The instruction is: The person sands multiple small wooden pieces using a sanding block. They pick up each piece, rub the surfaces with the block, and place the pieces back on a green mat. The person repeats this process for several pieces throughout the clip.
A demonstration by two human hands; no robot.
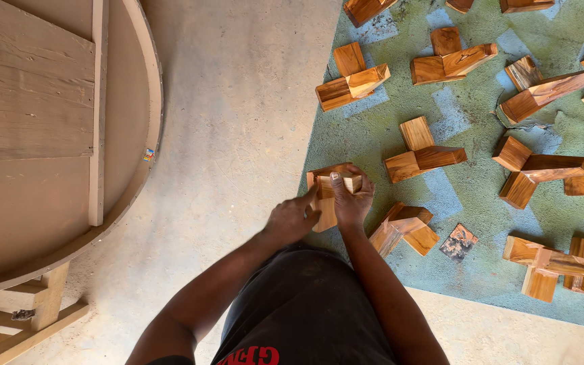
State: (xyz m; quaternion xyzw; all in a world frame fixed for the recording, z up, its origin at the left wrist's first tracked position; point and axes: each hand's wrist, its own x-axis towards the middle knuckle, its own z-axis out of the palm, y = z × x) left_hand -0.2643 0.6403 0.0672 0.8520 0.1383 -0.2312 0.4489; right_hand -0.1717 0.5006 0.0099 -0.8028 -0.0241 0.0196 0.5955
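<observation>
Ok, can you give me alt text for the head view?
Both hands, left hand and right hand, grip a wooden piece at the edge of a green mat strewn with similar wooden pieces. A round wooden tabletop lies at left.

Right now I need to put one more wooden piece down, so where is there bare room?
Bare concrete floor lies free between the round tabletop and the green mat. On the mat, wooden pieces crowd the right and top. Both hands grip one piece at the mat's left edge.

head-worn view, facing straight down, close overhead
</observation>
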